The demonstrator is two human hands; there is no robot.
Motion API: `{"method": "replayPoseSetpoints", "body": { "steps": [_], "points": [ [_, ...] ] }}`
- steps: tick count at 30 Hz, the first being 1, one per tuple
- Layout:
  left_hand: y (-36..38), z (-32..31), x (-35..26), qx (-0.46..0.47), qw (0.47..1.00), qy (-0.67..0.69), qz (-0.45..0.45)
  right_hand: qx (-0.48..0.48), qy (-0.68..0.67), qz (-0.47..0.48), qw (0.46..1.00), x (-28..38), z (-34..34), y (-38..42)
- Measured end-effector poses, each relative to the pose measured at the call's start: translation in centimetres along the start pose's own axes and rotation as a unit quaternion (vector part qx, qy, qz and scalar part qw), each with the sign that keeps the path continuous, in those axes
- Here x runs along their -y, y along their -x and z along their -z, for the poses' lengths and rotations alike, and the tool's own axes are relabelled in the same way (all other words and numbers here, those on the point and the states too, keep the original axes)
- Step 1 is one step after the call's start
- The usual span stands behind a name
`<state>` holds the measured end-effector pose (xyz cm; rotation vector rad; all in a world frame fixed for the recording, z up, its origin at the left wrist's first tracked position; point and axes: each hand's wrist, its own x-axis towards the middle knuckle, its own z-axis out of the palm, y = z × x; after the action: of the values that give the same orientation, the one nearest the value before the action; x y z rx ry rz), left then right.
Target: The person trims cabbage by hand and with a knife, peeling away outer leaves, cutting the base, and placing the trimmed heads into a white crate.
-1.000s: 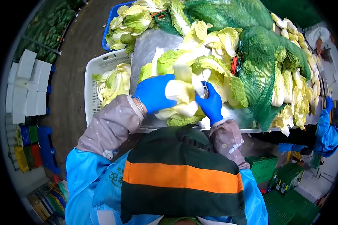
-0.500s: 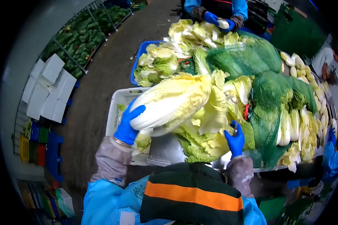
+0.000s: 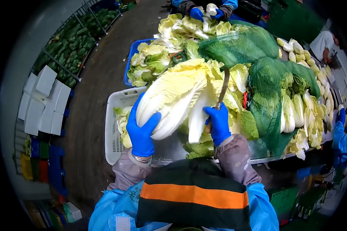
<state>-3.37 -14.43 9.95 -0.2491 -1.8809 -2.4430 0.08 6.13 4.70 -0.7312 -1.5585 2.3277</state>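
My left hand (image 3: 142, 129), in a blue glove, is wrapped round the base of a large pale yellow cabbage (image 3: 173, 96), thumb across its white stem. In my right hand (image 3: 218, 123) is the handle of a curved knife (image 3: 224, 86), its blade pointing up and away. A white-stemmed outer leaf (image 3: 198, 115) hangs between the cabbage and my right hand; whether my fingers touch it is unclear. Loose leaves (image 3: 200, 149) lie on the metal table (image 3: 169, 148) below.
A white basket (image 3: 113, 142) with leaves stands at the left, a blue crate (image 3: 130, 57) behind it. Green net bags (image 3: 272, 104) of cabbages lie to the right. Across the table, a person's gloved hands (image 3: 196, 14) hold a small cabbage piece. White boxes (image 3: 46, 82) are stacked far left.
My right hand, earlier apart from the cabbage with fingers spread, now grips the knife close beside it. The cabbage has turned more upright, and a leaf hangs from its right side.
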Motion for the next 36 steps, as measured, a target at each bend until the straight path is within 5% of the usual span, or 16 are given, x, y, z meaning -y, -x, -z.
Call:
{"method": "replayPoseSetpoints", "body": {
  "steps": [5, 8, 12, 13, 17, 19, 20, 21, 23, 26, 28, 29, 31, 33, 34, 36],
  "points": [
    [1.4, -1.2, -0.1, 0.02, 0.979, -0.153, -0.135, 0.123, -0.132, -0.1, 0.979, 0.7, -1.8, 2.3],
    [1.7, -1.9, 0.4, 0.029, 0.973, -0.157, -0.164, 0.106, -0.056, -0.02, 0.993, 0.7, -3.0, 2.7],
    [0.6, 0.5, -0.1, -0.011, 0.99, -0.13, -0.05, -0.062, 0.065, 0.079, 0.993, -1.4, 0.6, -2.2],
    [0.0, 1.8, 0.4, 0.006, 0.995, 0.049, 0.084, -0.091, 0.084, 0.08, 0.989, -1.8, 2.3, -4.0],
    [0.7, 2.7, 0.9, 0.013, 0.858, 0.336, 0.387, -0.108, 0.131, 0.057, 0.984, -3.0, 8.8, -9.7],
    [1.5, 3.2, 2.4, 0.092, 0.798, 0.419, 0.423, -0.185, 0.209, 0.078, 0.957, -1.2, 8.3, -8.0],
    [1.8, 3.3, 3.4, 0.085, 0.762, 0.452, 0.456, -0.195, 0.221, 0.229, 0.928, -3.3, 10.0, -9.7],
    [2.0, 3.0, 3.3, 0.098, 0.74, 0.475, 0.466, -0.201, 0.283, 0.257, 0.902, -3.4, 10.8, -9.8],
    [2.2, 2.5, 2.9, 0.126, 0.696, 0.517, 0.482, -0.148, 0.147, 0.184, 0.961, 0.3, 8.2, -5.6],
    [2.9, 2.0, 3.7, 0.184, 0.84, 0.327, 0.392, 0.051, -0.053, 0.223, 0.972, 0.0, 7.0, -3.8],
    [3.2, 2.1, 4.7, 0.211, 0.82, 0.347, 0.404, 0.153, -0.056, 0.145, 0.976, 1.6, 5.3, -1.7],
    [3.2, 2.4, 5.6, 0.204, 0.735, 0.458, 0.456, 0.171, -0.081, 0.091, 0.978, 2.1, 5.0, -0.3],
    [2.9, 2.0, 5.2, 0.224, 0.683, 0.481, 0.502, 0.191, -0.102, 0.026, 0.976, 2.9, 4.5, 1.6],
    [2.6, 1.2, 3.2, 0.28, 0.76, 0.315, 0.495, 0.173, 0.005, 0.012, 0.985, 4.5, 4.1, 2.0],
    [3.1, 0.6, 3.4, 0.202, 0.822, 0.271, 0.458, 0.164, 0.057, 0.01, 0.985, 4.9, 3.9, 2.4],
    [3.3, 0.4, 2.8, 0.34, 0.897, 0.093, 0.266, 0.179, 0.133, 0.025, 0.974, 6.3, 2.4, 3.8]
  ]
}}
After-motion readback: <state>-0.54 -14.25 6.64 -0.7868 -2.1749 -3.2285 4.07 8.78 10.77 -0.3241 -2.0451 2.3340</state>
